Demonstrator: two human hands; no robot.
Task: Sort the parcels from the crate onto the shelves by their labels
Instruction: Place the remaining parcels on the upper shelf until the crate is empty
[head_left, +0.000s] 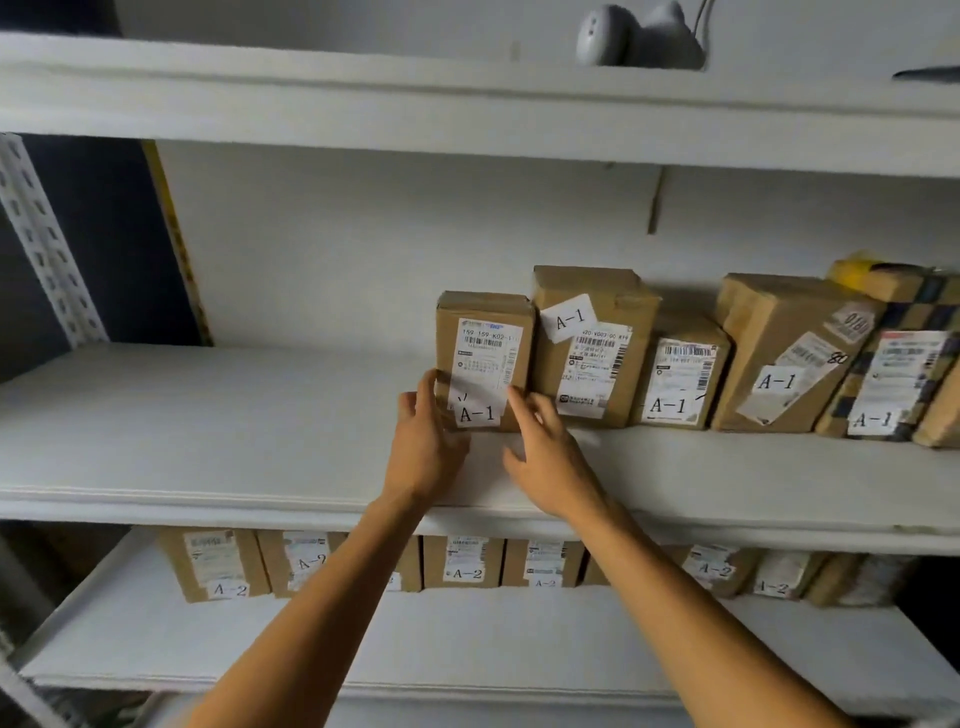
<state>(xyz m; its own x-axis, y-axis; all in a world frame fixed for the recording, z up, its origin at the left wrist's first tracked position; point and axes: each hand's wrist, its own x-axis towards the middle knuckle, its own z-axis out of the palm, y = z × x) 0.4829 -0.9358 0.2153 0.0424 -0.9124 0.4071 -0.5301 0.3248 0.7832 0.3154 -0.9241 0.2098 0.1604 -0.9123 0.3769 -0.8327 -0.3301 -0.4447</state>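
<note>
Parcel (483, 358) upright on shelf (208, 415), between hands' fingertips, left (423, 447), right (545, 457).

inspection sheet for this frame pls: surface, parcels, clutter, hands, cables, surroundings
Surface: white middle shelf board, bare on its left half.
Job's things: brown cardboard parcel labelled A-1 stands upright at the left end of a row of cardboard parcels with A-1 labels; cardboard parcels labelled A-2 line the lower shelf.
Clutter: white rounded device on the top shelf.
Hands: left hand and right hand have fingers at the end parcel's lower corners; whether they grip or only touch is unclear.
Cables: thin white cable beside the device.
Surroundings: perforated white metal upright at left, white back wall.
</note>
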